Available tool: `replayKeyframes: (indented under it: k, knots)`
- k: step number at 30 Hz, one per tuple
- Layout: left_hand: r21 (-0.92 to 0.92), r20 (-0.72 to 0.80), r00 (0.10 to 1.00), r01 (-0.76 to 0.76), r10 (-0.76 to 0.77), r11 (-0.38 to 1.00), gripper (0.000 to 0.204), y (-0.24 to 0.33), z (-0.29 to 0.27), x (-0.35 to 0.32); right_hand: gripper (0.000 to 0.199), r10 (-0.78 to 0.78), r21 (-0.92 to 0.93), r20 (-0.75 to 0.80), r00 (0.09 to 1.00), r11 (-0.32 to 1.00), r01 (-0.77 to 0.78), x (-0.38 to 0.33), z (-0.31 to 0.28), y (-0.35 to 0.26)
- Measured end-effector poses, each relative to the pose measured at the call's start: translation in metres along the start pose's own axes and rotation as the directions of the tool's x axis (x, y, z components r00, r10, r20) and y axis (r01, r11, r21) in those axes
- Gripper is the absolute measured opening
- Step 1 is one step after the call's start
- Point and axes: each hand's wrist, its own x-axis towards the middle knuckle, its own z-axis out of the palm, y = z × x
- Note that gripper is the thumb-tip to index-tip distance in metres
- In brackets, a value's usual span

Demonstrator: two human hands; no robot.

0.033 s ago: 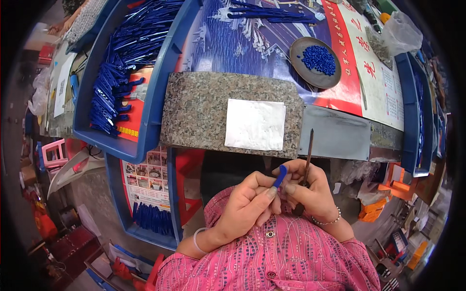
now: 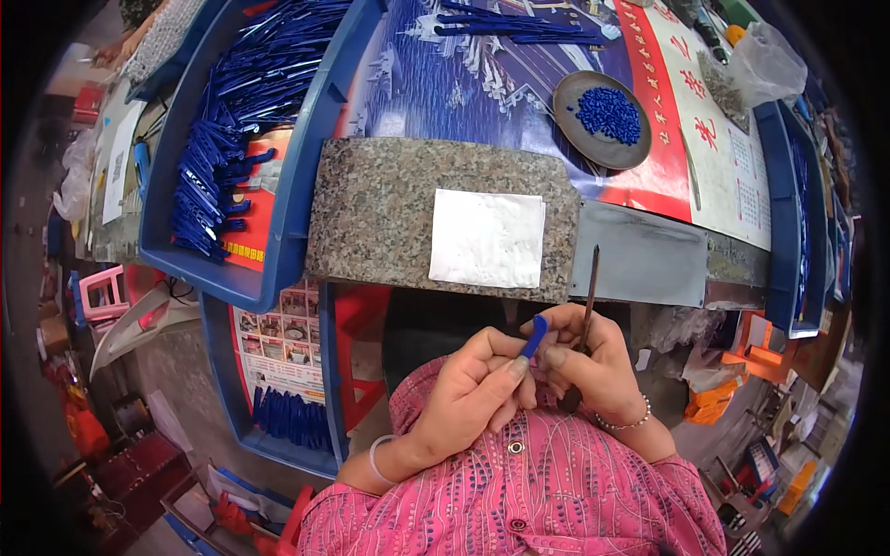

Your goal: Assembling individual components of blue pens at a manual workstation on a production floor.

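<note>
In front of my chest, my left hand point(image 2: 477, 382) is closed on a slim blue piece with a bent, rounded tip point(image 2: 536, 335). Its lower part is hidden by my fingers. My right hand point(image 2: 593, 363) is closed round a thin dark pointed tool point(image 2: 591, 295), whose point stands up toward the worktop and whose dark end shows under the palm. The fingertips of this hand are right beside the blue piece; whether they press on it, I cannot tell. Past my hands, a folded white cloth or paper point(image 2: 487, 238) lies on the speckled stone slab point(image 2: 371, 204).
A blue tray point(image 2: 295, 208) full of long blue pieces stands at the left; a lower blue tray point(image 2: 334, 408) holds more. At the back right sits a round dish point(image 2: 567, 93) of small blue parts. A grey metal plate point(image 2: 640, 255) adjoins the slab. Another blue tray point(image 2: 786, 204) stands far right.
</note>
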Motion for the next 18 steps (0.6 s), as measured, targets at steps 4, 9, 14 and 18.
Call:
replayKeyframes:
  k: [4,9,14,18]
  knots:
    - [0.01,-0.03,1.0,-0.006,0.007,1.0,0.013,-0.001,-0.001,0.001,0.026,0.009,0.027,-0.044,0.999,1.0,-0.008,0.001,0.003,-0.006]
    - [0.015,-0.066,0.997,-0.027,0.028,1.0,0.016,0.002,-0.006,0.005,0.023,-0.119,-0.204,-0.083,0.989,0.974,0.1,0.005,0.006,-0.013]
    - [0.1,-0.141,0.986,-0.081,0.095,0.992,0.022,0.009,-0.013,0.008,0.024,-0.423,-0.401,-0.085,0.902,0.843,0.358,0.02,0.012,-0.028]
    - [0.072,-0.205,0.968,-0.13,0.142,0.989,0.019,0.009,-0.018,0.014,0.022,-0.36,-0.78,-0.01,0.933,0.586,0.218,0.03,0.015,-0.046]
